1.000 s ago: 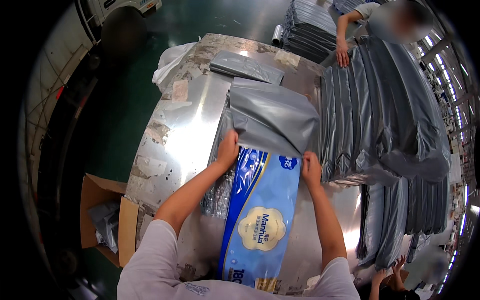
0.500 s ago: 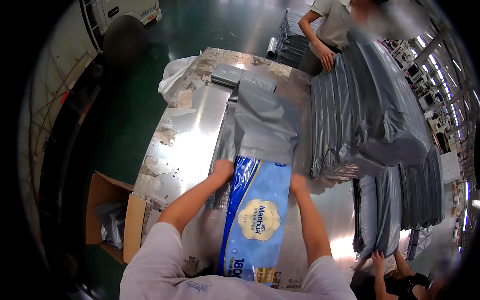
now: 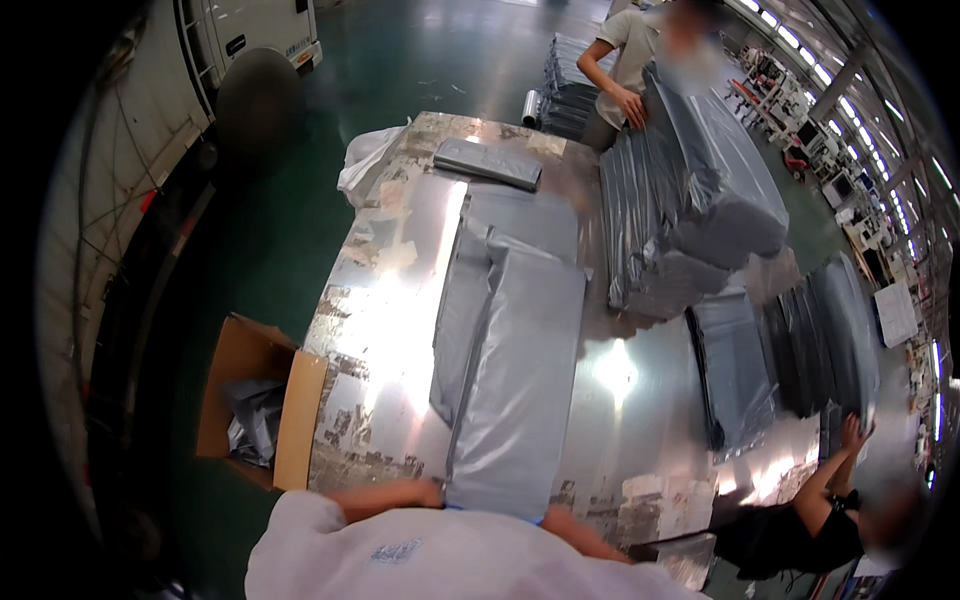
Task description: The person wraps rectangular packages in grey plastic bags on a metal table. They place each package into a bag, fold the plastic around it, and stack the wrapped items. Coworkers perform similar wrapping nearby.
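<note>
A long grey plastic bag (image 3: 525,370) lies lengthwise on the metal table before me, drawn over the blue pack. Only a thin blue strip (image 3: 500,514) of that pack shows at the bag's near end, close to my body. At the left corner of the bag's mouth, my left hand (image 3: 428,493) is closed on the edge. My right hand (image 3: 562,524) grips the opposite corner, its fingers largely hidden and somewhat blurred. Beneath and beyond the filled bag lie flat grey bags (image 3: 530,212).
A folded grey bundle (image 3: 487,163) rests at the far end of the metal table (image 3: 385,300). Tall stacks of filled grey bags (image 3: 700,200) stand right, beside one person. Another person (image 3: 800,525) handles bags at lower right. An open cardboard box (image 3: 300,420) sits left.
The grey bag has come toward me over the blue pack, hiding nearly all of it. Both my hands have drawn back close to my body. The person at lower right has shifted.
</note>
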A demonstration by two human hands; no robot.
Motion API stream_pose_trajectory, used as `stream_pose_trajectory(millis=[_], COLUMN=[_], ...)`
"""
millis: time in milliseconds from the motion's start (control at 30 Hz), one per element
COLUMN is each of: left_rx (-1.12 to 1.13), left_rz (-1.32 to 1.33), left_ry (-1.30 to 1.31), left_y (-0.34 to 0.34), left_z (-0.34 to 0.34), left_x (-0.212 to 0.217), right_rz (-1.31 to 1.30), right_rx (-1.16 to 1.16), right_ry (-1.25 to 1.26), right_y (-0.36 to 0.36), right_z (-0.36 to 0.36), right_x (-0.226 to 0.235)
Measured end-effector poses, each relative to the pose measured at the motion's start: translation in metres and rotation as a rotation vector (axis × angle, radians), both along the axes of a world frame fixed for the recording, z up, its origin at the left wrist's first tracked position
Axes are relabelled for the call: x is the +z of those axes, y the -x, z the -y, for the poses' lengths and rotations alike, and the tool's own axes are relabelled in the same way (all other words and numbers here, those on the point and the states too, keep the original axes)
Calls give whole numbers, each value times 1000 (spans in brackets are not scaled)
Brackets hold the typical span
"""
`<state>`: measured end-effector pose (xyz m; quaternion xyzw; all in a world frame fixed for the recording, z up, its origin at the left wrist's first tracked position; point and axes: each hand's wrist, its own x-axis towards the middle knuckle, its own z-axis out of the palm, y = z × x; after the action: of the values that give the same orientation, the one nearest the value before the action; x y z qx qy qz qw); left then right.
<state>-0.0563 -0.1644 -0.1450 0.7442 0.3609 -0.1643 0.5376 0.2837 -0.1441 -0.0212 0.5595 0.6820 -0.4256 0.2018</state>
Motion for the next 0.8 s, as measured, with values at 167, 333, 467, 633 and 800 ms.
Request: stream_pose_trajectory(millis=[167,333,467,633,800], left_rx=[332,370,-4,395,351], left_rz=[192,-114,-356,343,387], left_ry=[217,519,-170,-452,-620], left_y=[4,69,61,-60,-137], left_z=[-101,-34,-9,-27,-49], left_x=[103,112,151,153,129], right_rz=[-150,-470,-390,-546,-784], right_rx=[-203,-376,-470,-785,-682], right_ry=[-115,-78,15,-16,1], right_y=[-22,-26,-13,14,35], right_z=[-96,-7,24,17,9], right_x=[-21,-11,-4,-46,-30])
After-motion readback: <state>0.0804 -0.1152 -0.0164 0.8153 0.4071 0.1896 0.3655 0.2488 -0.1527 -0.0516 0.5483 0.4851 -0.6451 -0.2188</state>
